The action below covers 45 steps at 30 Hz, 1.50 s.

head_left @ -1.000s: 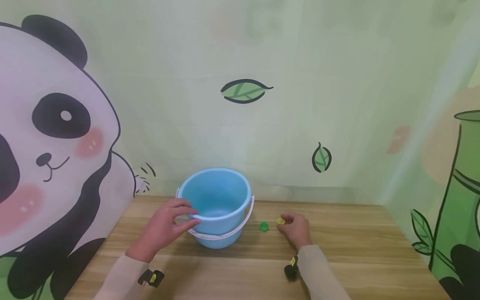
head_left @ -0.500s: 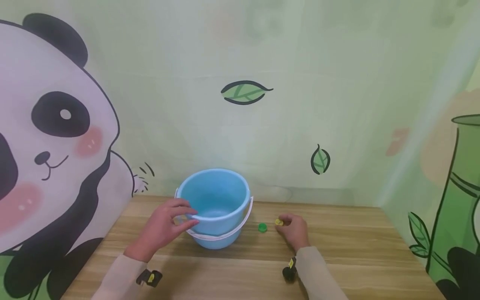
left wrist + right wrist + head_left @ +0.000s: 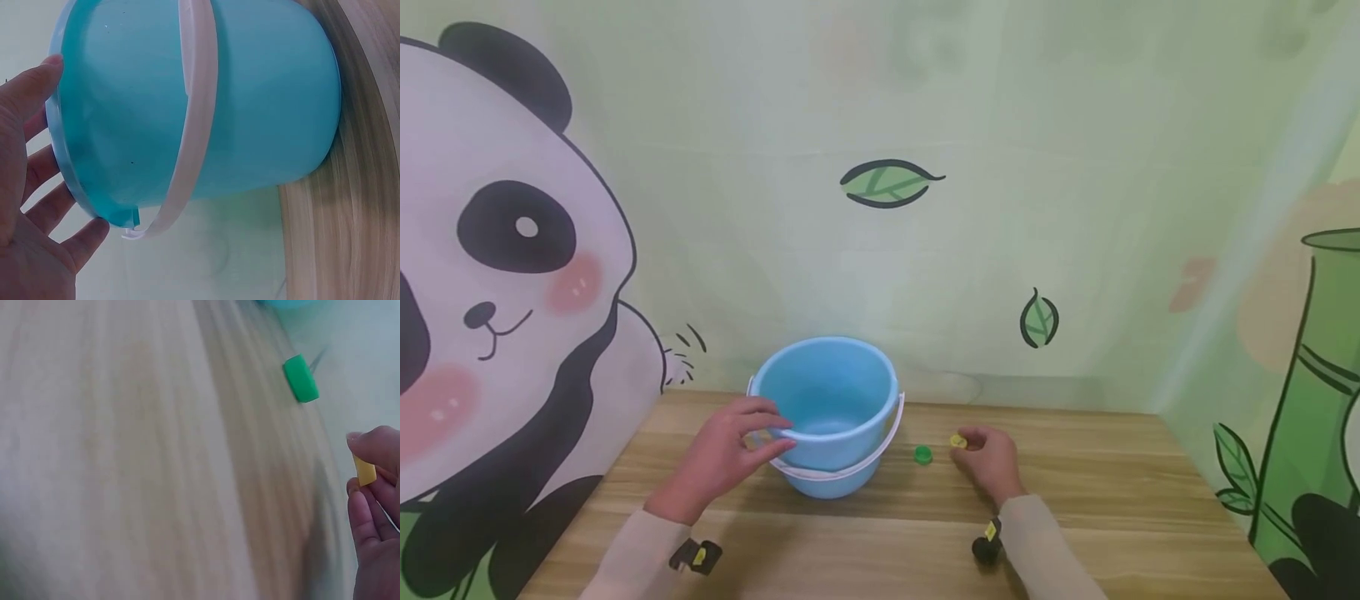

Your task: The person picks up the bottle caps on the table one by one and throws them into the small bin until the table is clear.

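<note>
A light-blue bucket (image 3: 831,417) stands upright on the wooden table, its white handle (image 3: 842,473) hanging down at the front. My left hand (image 3: 718,454) holds the bucket's rim on the near left side; in the left wrist view the thumb (image 3: 37,84) lies on the outer side and the other fingers reach behind the rim. To the right, my right hand (image 3: 991,462) pinches a small yellow bottle cap (image 3: 365,470) between thumb and fingers. A green bottle cap (image 3: 922,454) lies on the table between the bucket and that hand.
The wooden table (image 3: 865,554) ends at the back against a pale green wall cloth (image 3: 962,258) printed with a panda, leaves and bamboo. A black wrist camera sits on each wrist.
My right hand, pinching the yellow bottle cap, has moved only very slightly up and away from the green cap. The left hand keeps its hold on the bucket rim.
</note>
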Each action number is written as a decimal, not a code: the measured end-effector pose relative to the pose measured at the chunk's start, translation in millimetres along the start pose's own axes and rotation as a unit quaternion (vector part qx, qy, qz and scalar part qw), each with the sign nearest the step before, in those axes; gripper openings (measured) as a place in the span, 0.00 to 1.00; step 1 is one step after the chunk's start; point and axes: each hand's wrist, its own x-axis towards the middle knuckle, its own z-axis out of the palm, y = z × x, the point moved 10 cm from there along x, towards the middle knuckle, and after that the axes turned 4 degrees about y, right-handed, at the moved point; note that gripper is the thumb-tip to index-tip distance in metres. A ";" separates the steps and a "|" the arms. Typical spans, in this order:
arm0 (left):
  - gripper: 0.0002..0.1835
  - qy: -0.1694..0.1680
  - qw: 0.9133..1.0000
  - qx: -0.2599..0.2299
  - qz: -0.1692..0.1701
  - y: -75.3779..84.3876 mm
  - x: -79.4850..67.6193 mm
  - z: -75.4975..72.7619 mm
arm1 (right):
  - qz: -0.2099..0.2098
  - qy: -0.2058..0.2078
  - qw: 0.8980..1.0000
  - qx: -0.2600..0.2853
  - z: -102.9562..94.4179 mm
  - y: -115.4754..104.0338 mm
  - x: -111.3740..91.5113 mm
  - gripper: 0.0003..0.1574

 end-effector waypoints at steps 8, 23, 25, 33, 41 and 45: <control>0.12 0.002 1.000 -0.003 -0.002 -1.6 -0.4 0.2 | 0.018 -0.031 0.999 0.018 -2.1 -14.3 -3.0 0.22; 0.13 0.001 1.000 -0.004 0.006 -0.5 -1.0 0.4 | -0.032 -0.068 0.997 0.020 -12.2 -53.0 -10.3 0.20; 0.13 0.000 1.000 -0.003 0.004 -1.1 -1.1 0.6 | -0.032 -0.072 0.997 0.016 -13.7 -56.3 -11.7 0.20; 0.12 -0.003 1.000 -0.004 -0.004 -2.7 -1.4 0.5 | -0.048 -0.081 0.995 0.029 -21.6 -74.8 -14.6 0.22; 0.12 -0.004 1.000 -0.005 -0.008 -1.1 -1.2 0.3 | -0.078 -0.082 0.994 0.009 -32.6 -105.2 -18.6 0.20; 0.12 -0.003 1.000 -0.001 -0.007 -0.4 -0.9 0.2 | -0.084 -0.090 0.992 0.014 -35.0 -118.3 -20.5 0.20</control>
